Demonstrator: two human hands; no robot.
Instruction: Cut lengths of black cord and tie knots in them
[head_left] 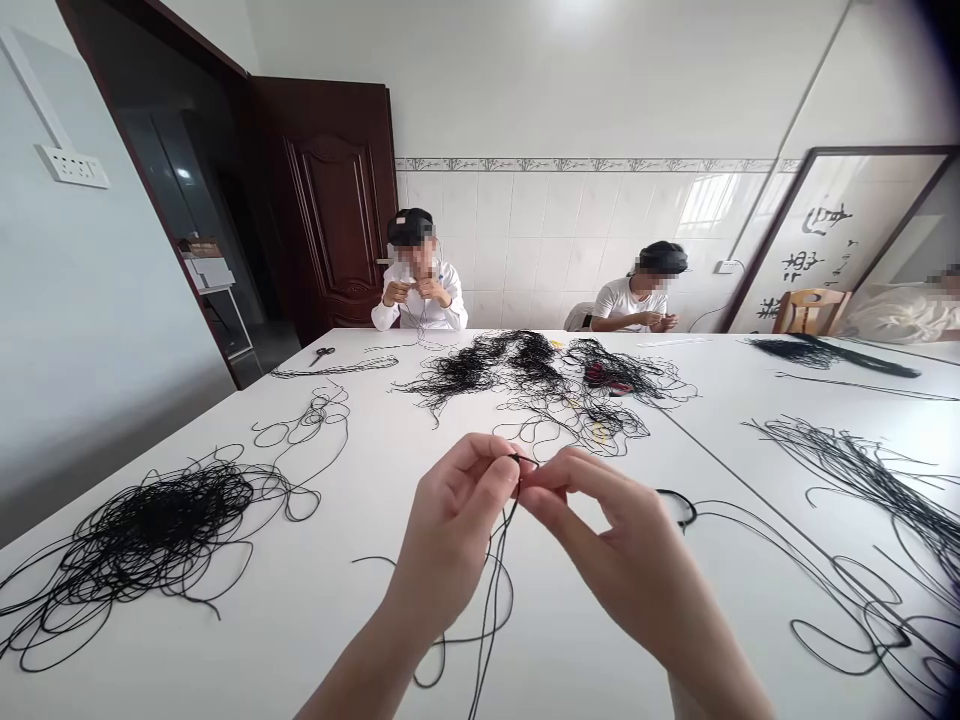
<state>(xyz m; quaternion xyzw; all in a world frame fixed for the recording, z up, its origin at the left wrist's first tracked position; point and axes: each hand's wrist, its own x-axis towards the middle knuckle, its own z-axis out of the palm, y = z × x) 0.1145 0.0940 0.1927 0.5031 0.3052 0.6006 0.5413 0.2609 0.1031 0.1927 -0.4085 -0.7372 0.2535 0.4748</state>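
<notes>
Thin black cord point(491, 590) hangs in several strands from between my two hands, over the middle of the white table. My left hand point(461, 510) is closed, pinching the cord's upper end between thumb and curled fingers. Thumb and forefinger of my right hand point(607, 520) are pinched together on the same cord, just right of the left fingertips. A small dark knot or loop shows at the fingertips; its detail is too small to tell. A loose strand curls on the table below the left hand.
Tangled black cord point(157, 520) lies at left, with more heaps point(525, 370) across the middle. Straighter cord bundles point(862, 470) lie at right. Small scissors point(322, 355) rest near the far left edge. Two people point(420, 280) point(641, 295) sit opposite, handling thin strands; another person is partly visible at right.
</notes>
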